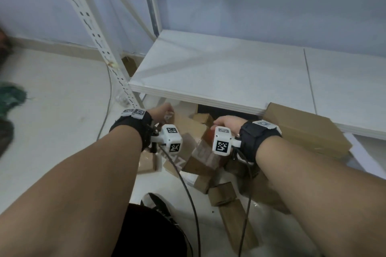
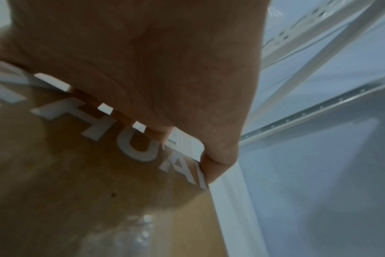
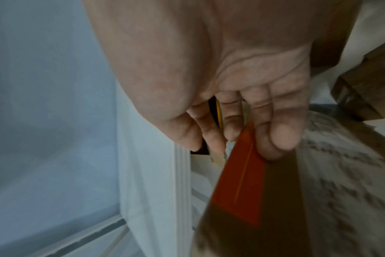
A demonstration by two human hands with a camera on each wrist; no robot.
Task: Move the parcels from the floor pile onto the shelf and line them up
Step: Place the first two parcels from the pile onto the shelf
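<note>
Fingers of the left hand (image 1: 164, 110) curl in a grip over the edge of a brown cardboard parcel with white lettering (image 2: 81, 173), low above the floor pile of brown boxes (image 1: 221, 193). Right hand (image 1: 226, 123) grips its red-patched end (image 3: 242, 182), below the white shelf board (image 1: 219, 73).

A low white shelf board (image 1: 219, 73) on a white slotted metal frame (image 1: 100, 46) holds one long brown cardboard box (image 1: 307, 129) near its front edge, while a jumbled pile of brown parcels (image 1: 211, 165) lies on the pale floor (image 1: 62, 115) below.
</note>
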